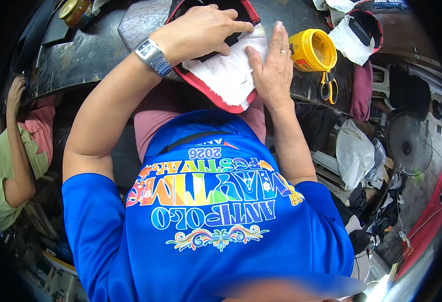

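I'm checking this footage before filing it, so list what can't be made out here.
All in the head view:
1. White cloth: its underside, and whatever lies beneath the left hand, which covers it.
2. Scissors: their blades, mostly hidden by the yellow jar.
3. Watch: the time, too small to read.
4. Other person: the head, lost at the dark rim.

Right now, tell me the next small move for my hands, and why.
Probably smooth the white cloth with the right hand while the left hand steadies its upper part: the cloth looks slightly uneven on the red-edged piece, and both hands appear to be touching it.
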`<state>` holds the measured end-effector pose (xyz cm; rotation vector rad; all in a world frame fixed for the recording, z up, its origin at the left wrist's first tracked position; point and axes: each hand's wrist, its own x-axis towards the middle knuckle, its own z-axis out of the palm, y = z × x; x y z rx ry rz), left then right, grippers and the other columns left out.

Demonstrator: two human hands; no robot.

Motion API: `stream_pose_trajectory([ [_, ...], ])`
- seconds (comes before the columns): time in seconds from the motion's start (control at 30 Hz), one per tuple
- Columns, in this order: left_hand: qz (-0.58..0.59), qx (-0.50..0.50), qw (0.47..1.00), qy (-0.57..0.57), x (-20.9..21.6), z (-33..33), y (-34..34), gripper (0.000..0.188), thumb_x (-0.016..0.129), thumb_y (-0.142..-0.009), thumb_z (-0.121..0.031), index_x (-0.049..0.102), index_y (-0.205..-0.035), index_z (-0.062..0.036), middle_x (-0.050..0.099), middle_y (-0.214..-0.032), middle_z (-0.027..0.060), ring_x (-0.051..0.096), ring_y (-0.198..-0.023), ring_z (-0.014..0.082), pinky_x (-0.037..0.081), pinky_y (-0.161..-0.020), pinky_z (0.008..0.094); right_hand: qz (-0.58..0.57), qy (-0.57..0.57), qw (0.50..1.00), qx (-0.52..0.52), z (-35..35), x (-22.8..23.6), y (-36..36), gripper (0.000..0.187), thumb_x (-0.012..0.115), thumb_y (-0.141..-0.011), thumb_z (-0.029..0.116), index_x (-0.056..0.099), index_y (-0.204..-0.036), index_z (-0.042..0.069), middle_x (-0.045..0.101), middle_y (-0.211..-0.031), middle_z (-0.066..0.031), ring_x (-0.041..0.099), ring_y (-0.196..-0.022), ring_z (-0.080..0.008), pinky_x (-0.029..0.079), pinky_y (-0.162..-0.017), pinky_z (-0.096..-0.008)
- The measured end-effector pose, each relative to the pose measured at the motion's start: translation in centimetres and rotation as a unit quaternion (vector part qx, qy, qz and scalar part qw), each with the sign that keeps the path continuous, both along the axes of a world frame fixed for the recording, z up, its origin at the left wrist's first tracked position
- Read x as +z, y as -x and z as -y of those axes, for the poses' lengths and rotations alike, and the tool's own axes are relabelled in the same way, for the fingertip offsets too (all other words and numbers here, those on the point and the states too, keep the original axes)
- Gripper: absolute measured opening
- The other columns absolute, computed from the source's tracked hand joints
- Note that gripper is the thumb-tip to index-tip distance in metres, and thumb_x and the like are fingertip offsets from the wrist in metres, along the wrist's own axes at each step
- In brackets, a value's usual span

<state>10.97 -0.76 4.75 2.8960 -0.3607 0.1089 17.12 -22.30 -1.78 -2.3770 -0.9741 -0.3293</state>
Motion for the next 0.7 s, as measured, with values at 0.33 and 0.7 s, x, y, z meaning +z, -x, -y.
stream_pose_trajectory([
  [0.33,-0.078,-0.024,0.995,0.052,3.1,0.2,-0.8,0.054,0.08,-0.075,-0.021,0.066,-0.127,-0.0116,0.069,-0.109,0.0157,0.067,-0.098,0.0374,0.055,-0.086,0.0462,0.045,0.0,0.999,0.025,0.5,-0.2,0.0,0.055,0.067,-0.096,0.042,0.06,-0.143,0.013,0.042,-0.155,-0.0228,0.046,-0.134,-0.0424,0.037,-0.11,-0.053],
  [0.7,-0.055,-0.011,0.996,0.068,1.8,-0.1,-1.2,0.055,0.083,-0.072,-0.021,0.067,-0.123,-0.0073,0.07,-0.105,0.017,0.069,-0.097,0.0367,0.055,-0.087,0.0455,0.013,0.044,0.998,0.047,0.6,0.3,0.2,0.043,0.061,-0.1,0.042,0.065,-0.14,0.028,0.043,-0.157,-0.021,0.042,-0.139,-0.0434,0.033,-0.112,-0.0549],
])
